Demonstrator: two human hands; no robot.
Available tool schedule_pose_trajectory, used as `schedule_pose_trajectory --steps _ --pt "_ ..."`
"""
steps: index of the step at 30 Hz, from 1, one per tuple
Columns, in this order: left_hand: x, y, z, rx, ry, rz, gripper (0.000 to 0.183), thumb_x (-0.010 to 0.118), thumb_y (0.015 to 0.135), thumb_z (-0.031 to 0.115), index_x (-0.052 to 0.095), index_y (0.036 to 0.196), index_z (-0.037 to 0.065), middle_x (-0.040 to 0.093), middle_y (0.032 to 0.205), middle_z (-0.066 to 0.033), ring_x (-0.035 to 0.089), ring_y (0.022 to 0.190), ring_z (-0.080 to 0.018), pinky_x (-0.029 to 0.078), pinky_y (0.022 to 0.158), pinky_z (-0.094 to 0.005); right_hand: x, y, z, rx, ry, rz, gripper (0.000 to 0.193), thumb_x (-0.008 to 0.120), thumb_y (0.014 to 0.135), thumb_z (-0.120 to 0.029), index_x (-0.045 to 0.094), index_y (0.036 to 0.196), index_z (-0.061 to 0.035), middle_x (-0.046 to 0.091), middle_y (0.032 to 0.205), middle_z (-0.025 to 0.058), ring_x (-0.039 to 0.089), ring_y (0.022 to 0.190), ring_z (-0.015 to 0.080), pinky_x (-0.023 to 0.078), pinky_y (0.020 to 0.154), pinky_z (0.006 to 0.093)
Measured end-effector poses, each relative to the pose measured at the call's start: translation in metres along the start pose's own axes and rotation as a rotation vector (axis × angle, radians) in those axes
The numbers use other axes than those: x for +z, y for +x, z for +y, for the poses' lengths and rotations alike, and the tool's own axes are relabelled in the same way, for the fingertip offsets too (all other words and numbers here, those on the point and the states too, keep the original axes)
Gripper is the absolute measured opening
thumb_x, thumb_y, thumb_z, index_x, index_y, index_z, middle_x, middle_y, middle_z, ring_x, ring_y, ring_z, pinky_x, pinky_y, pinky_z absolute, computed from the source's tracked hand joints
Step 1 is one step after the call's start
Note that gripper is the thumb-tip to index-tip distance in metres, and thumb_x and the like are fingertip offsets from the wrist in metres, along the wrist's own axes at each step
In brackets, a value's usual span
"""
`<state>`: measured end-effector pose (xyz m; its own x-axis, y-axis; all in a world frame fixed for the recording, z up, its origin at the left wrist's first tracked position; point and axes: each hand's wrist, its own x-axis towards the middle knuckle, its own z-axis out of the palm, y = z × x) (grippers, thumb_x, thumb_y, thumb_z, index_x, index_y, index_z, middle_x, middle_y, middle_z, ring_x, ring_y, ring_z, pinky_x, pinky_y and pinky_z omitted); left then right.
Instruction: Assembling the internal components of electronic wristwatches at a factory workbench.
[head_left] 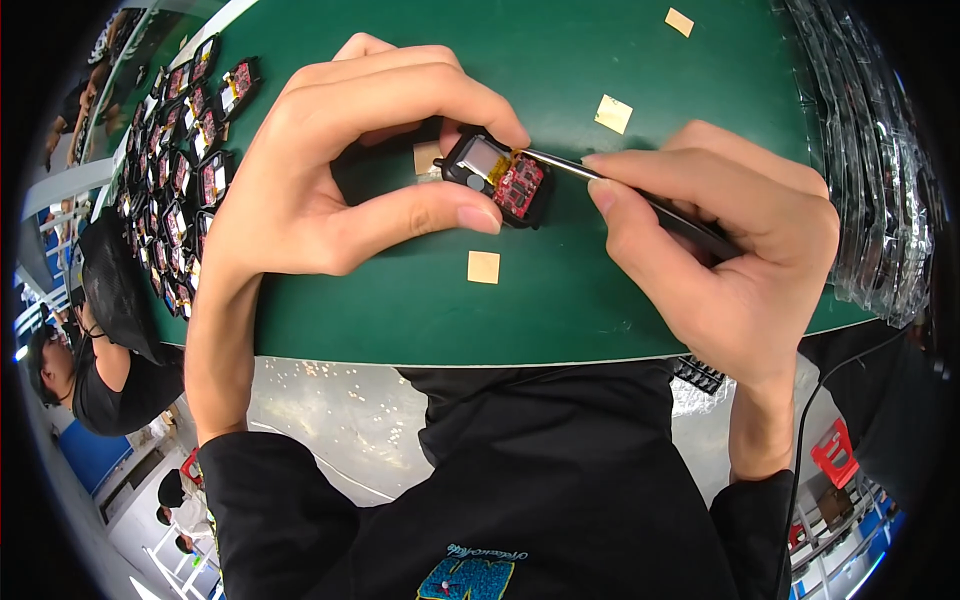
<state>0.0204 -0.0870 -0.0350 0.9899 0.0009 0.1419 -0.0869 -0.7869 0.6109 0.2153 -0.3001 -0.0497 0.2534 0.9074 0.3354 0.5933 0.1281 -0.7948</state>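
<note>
Between the thumb and fingers of my left hand (pixel 350 150) is a small black device housing (pixel 540 205), open on top. Inside it show a red circuit board (pixel 521 186), a silver-grey battery (pixel 482 160) and some yellow tape between them. My right hand (pixel 720 220) grips dark-handled tweezers (pixel 665 208) like a pen. Their bright metal tip reaches the housing's upper edge, close to my left index fingertip and the yellow tape. Whether the tip touches the tape or the board is too small to tell.
Many similar opened housings (pixel 214 180) crowd the left side of the green table (pixel 380 320). Small yellowish paper squares (pixel 483 267) lie around the middle. Stacked clear plastic trays (pixel 865 170) line the right edge. Another person (pixel 100 360) sits at the far left.
</note>
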Motion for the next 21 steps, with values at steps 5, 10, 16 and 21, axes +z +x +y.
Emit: schedule_pose_trajectory --steps 5,10,16,21 --pt "-0.0007 0.0011 0.0045 -0.038 0.003 -0.011 0.058 0.095 0.077 0.037 0.079 0.117 -0.002 0.078 0.102 -0.0101 0.063 0.085 -0.0202 0.041 0.087 -0.0344 0.0037 -0.0022 0.0060 -0.055 -0.024 0.013 0.020 0.081 0.081 0.011 0.085 0.098 0.0026 0.067 0.069 0.0039 0.056 0.057 0.0071 0.037 0.052 0.0241" --pt "0.0037 -0.0015 0.0023 -0.036 -0.004 0.031 0.058 0.095 0.076 0.037 0.080 0.118 0.000 0.076 0.098 -0.0074 0.057 0.080 -0.0185 0.038 0.083 -0.0336 0.0023 -0.0005 0.0028 -0.062 -0.042 0.013 0.019 0.082 0.080 0.010 0.085 0.097 0.0024 0.067 0.069 0.0035 0.055 0.056 0.0077 0.036 0.051 0.0247" --pt "0.0026 -0.0005 0.0023 -0.019 -0.002 0.032 0.060 0.096 0.075 0.037 0.080 0.120 0.001 0.075 0.098 -0.0062 0.054 0.080 -0.0168 0.037 0.080 -0.0330 0.0048 -0.0031 0.0085 -0.119 -0.024 0.036 0.016 0.082 0.081 0.010 0.084 0.095 0.0026 0.065 0.068 0.0033 0.053 0.055 0.0079 0.034 0.051 0.0253" --pt "0.0033 -0.0037 0.0059 -0.066 0.011 0.060 0.063 0.099 0.069 0.030 0.079 0.124 0.004 0.066 0.088 -0.0009 0.046 0.077 -0.0167 0.036 0.079 -0.0314 -0.0010 -0.0043 0.0063 -0.073 -0.009 0.110 0.013 0.082 0.083 0.009 0.083 0.095 0.0035 0.062 0.065 0.0024 0.051 0.055 0.0061 0.033 0.051 0.0252"
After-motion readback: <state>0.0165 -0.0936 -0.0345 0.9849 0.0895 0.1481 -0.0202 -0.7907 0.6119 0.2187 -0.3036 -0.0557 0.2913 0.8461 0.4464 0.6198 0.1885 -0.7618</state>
